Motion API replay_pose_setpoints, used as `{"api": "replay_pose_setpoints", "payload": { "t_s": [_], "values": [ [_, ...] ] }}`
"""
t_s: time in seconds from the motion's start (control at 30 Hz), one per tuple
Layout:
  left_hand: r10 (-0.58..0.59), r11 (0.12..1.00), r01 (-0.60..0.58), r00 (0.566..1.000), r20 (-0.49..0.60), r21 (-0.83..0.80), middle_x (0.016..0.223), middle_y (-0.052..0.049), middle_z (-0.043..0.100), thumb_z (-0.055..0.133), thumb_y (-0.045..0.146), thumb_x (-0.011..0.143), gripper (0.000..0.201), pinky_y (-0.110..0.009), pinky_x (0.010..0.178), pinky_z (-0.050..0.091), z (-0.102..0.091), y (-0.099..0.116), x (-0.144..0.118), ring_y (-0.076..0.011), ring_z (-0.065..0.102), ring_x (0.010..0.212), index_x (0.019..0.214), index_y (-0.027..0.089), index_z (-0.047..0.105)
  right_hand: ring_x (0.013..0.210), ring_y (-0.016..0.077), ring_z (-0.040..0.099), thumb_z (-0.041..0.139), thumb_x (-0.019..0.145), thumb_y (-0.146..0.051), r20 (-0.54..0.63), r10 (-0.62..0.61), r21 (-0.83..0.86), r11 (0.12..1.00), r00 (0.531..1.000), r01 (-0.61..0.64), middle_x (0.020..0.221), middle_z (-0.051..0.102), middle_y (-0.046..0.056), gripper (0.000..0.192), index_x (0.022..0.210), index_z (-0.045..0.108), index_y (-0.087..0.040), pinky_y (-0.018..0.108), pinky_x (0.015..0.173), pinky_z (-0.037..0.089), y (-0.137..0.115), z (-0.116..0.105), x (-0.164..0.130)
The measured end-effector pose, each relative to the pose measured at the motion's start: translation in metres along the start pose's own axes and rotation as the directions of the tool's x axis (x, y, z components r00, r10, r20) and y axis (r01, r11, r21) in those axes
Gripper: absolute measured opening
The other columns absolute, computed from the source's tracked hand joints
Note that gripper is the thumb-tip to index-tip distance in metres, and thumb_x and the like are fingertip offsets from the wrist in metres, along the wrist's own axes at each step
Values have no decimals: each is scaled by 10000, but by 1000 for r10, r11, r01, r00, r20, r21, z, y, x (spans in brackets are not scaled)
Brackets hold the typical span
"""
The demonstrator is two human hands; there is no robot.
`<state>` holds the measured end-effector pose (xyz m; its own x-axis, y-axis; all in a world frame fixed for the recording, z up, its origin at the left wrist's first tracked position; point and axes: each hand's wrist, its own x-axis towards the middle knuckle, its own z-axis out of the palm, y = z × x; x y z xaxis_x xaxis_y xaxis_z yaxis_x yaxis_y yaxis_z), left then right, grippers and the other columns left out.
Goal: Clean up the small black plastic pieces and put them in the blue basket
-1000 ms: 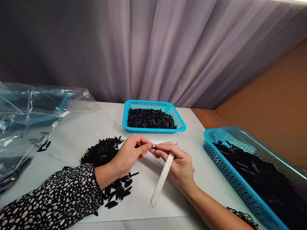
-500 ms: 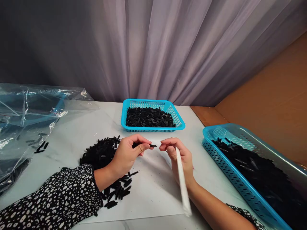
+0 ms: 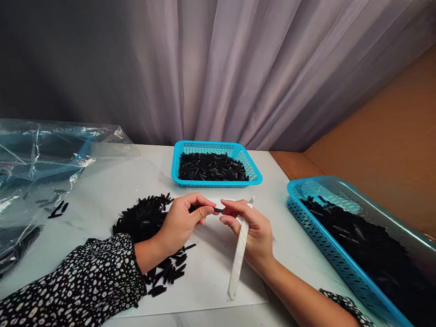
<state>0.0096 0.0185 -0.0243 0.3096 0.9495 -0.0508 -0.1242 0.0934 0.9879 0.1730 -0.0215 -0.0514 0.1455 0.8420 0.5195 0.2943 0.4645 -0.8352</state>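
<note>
Grey curtains back a white tabletop (image 3: 112,190). Her right hand (image 3: 254,234), gripping a white wrapped blade (image 3: 240,247), has returned to the small black plastic piece (image 3: 218,210) pinched by her left hand (image 3: 180,222).

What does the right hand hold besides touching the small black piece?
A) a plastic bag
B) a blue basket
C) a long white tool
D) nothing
C: the right hand grips a long white tool that slants down over the white sheet, while its fingers meet the small black piece pinched by the left hand.
</note>
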Motion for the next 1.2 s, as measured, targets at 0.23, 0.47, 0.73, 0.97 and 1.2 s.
{"api": "replay_pose_setpoints", "payload": {
  "t_s": [0.23, 0.47, 0.73, 0.97, 1.2],
  "values": [
    [-133, 991, 135, 986, 104, -14, 621, 11, 679, 622, 535, 854, 348, -214, 362, 150, -2, -5, 0, -31, 299, 288, 861, 189, 588, 555, 185, 656, 740, 812, -336, 16, 244, 164, 956, 970, -243, 647, 717, 27, 115, 788, 774, -229, 336, 564, 548, -2, 1, 3],
    [-201, 976, 208, 974, 108, -58, 542, 56, 461, 528, 437, 902, 308, -230, 467, 194, 0, 2, -1, -74, 290, 458, 874, 153, 644, 571, 174, 640, 790, 763, -415, 83, 401, 378, 835, 912, -401, 583, 689, 16, 207, 793, 780, -211, 329, 608, 544, 12, 1, -2],
    [-171, 972, 203, 957, 233, -119, 772, -9, 636, 555, 301, 897, 395, -259, 568, 244, 1, -4, -1, -88, 307, 545, 1264, 163, 507, 555, 143, 606, 837, 707, -431, 90, 478, 518, 727, 874, -451, 557, 645, -16, 233, 764, 768, -216, 332, 689, 549, 13, 1, 1],
    [-161, 983, 181, 942, 293, -42, 707, 6, 626, 491, 303, 916, 411, -281, 540, 188, 1, -2, -4, -83, 240, 507, 1292, 139, 480, 542, 114, 578, 775, 766, -438, 143, 530, 555, 656, 836, -511, 675, 687, 21, 265, 740, 694, -187, 227, 497, 478, -2, 4, 7],
    [-141, 990, 136, 944, 299, 36, 562, 86, 433, 461, 256, 908, 600, -290, 537, 179, -1, -2, -6, -114, 269, 541, 1481, 141, 322, 480, 77, 361, 745, 775, -420, 233, 572, 504, 621, 787, -600, 690, 613, -5, 247, 869, 701, -195, 198, 378, 214, -9, 3, 9]
  ]
}}
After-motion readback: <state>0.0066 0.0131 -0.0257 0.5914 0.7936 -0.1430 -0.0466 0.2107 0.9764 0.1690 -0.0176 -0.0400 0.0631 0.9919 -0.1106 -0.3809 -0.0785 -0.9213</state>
